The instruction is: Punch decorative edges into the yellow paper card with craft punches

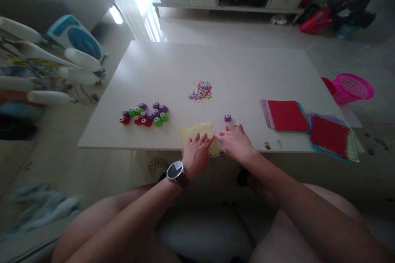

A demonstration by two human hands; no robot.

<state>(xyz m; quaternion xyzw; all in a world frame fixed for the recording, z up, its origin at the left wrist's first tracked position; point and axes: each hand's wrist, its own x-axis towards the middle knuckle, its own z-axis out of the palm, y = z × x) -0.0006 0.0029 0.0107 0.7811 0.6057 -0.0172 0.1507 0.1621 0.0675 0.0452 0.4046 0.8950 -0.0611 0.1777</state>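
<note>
1. A pale yellow sheet lies flat at the near edge of the white table, its near corner poking a little past the rim.
2. The left hand rests palm down on the sheet, fingers laid flat and slightly spread, pressing the paper; a watch sits on that wrist.
3. The right hand lies just right of the sheet, palm down, fingers loosely together and pointing left, the fingertip at the sheet's right edge, close to the left hand's fingers. Whether it pinches the edge I cannot tell.
4. Something small and red shows just beyond the right hand's fingers; too hidden to tell what.
5. A single purple punch stands just beyond the sheet to the right, apart from both hands.
6. A cluster of purple, green and red punches sits well left of the sheet.
7. A heap of coloured confetti lies beyond the sheet, towards the table's middle.
8. Right of the sheet, well apart, lie a stack with a red sheet on top and, farther right, another stack overhanging the table's near edge.
9. A pink basket stands off the table's right side.
</note>
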